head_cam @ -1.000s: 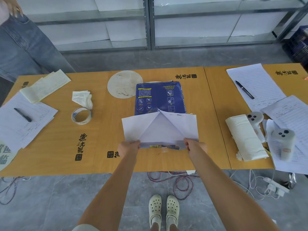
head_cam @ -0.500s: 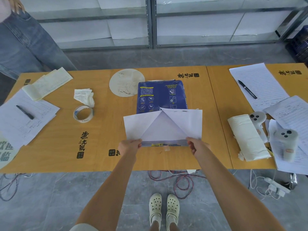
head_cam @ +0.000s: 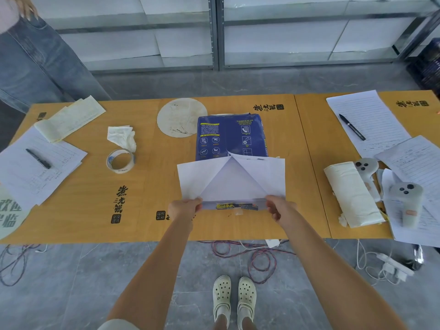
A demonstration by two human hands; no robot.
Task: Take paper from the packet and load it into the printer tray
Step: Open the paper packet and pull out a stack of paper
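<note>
Hands apart, left hand (head_cam: 183, 207) and right hand (head_cam: 279, 207) each pinching packet (head_cam: 229, 139) flaps — end unfolded, on table (head_cam: 238, 225).

Bare forearms; cream perforated clogs (head_cam: 234, 297)

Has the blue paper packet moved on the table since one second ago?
No. The paper packet lies in the same place beside the round mat.

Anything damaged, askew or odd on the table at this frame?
The packet has its near-end wrapper flaps folded open, pinched by left hand and right hand. A crumpled tissue lies beside the tape roll. No printer is visible.
</note>
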